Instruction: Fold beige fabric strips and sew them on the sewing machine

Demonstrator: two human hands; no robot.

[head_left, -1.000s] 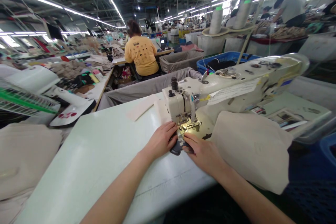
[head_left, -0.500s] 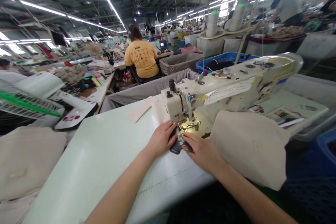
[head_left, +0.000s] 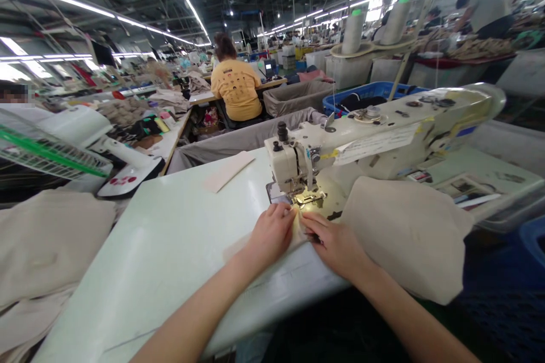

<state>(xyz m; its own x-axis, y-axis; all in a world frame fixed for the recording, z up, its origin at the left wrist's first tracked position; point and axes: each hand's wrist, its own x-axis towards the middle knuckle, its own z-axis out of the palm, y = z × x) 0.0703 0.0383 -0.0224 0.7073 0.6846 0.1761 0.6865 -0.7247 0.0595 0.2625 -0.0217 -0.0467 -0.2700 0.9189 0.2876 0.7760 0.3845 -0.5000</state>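
Just in front of the needle area of a cream sewing machine (head_left: 293, 161), both hands meet over a small beige fabric piece (head_left: 298, 233). My left hand (head_left: 272, 229) is closed on its left part, fingertips near the lit presser foot (head_left: 310, 197). My right hand (head_left: 334, 241) has its fingers bent at the fabric's right edge, with a small dark object partly hidden under them. A flat beige strip (head_left: 232, 171) lies on the pale green table (head_left: 170, 238) left of the machine. Larger beige fabric (head_left: 404, 232) hangs at the table's right front edge.
A white fan (head_left: 123, 164) and a pile of beige fabric (head_left: 51, 244) are at the left. Behind the table, a person in a yellow shirt (head_left: 236, 88) sits facing away. Thread cones (head_left: 352, 33) and a blue basket (head_left: 370, 93) stand behind the machine.
The beige piece beside the machine head has come down under my hands. My left hand has shifted slightly, and the dark patterned piece between my hands is now mostly out of sight.
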